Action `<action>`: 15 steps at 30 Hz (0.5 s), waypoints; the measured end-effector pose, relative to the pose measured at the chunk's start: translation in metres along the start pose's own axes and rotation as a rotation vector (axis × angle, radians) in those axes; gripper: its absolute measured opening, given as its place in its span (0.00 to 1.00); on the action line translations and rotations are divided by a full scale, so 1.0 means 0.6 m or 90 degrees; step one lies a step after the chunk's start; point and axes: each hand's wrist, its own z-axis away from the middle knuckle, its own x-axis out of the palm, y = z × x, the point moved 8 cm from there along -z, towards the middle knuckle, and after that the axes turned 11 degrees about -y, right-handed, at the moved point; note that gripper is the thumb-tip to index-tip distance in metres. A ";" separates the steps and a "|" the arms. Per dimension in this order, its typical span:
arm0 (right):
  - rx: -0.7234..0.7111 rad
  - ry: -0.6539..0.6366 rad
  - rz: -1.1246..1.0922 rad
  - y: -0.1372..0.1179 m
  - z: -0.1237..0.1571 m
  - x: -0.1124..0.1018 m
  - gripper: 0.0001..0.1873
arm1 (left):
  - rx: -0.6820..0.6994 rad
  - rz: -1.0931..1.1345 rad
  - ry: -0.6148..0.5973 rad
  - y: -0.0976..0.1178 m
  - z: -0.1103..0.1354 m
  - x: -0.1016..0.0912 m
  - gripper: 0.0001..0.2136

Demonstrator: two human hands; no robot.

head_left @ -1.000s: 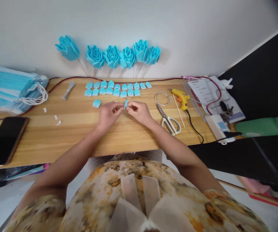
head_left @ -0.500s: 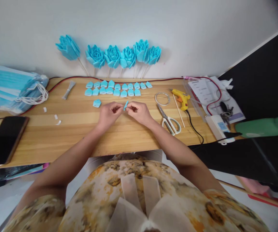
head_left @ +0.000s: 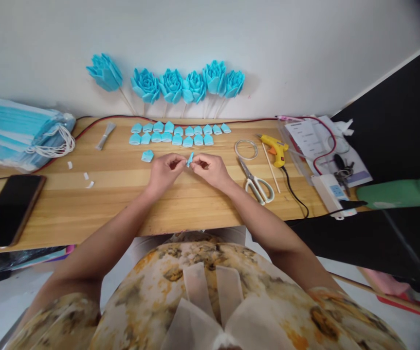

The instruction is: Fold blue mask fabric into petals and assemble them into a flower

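My left hand (head_left: 165, 171) and my right hand (head_left: 211, 170) meet over the middle of the wooden table, both closed in a pinch. Between their fingertips is a small blue folded fabric piece (head_left: 190, 158), held from either side and partly covered by the fingers. Just left of my left hand lies a single blue folded piece (head_left: 147, 155). Beyond the hands, several more blue folded petals (head_left: 176, 139) lie in two rows. Several blue fabric flowers (head_left: 171, 85) on thin sticks lean against the wall behind them.
Right of my hands lie scissors (head_left: 257, 183), a clear tape ring (head_left: 246, 149), a thin stick (head_left: 271, 167) and a yellow glue gun (head_left: 275, 149) with its cord. A power strip (head_left: 332, 194) and green bottle (head_left: 399, 192) are farther right. At left are face masks (head_left: 16, 127) and a phone (head_left: 10, 209).
The blue piece between my fingertips looks slightly tilted compared with before. Both hands stay in nearly the same place; the whole view has shifted very slightly.
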 end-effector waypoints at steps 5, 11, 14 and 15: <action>0.048 0.031 -0.060 0.007 0.000 -0.014 0.10 | -0.006 0.005 0.054 -0.015 -0.008 -0.031 0.08; 0.064 0.061 -0.116 0.019 -0.001 -0.025 0.12 | 0.044 -0.020 0.246 0.029 0.026 -0.198 0.08; 0.059 0.059 -0.110 0.021 -0.001 -0.025 0.11 | 0.003 -0.172 0.303 0.037 0.078 -0.293 0.08; 0.058 0.055 -0.108 0.021 -0.001 -0.023 0.11 | -0.027 -0.229 0.299 0.029 0.096 -0.318 0.07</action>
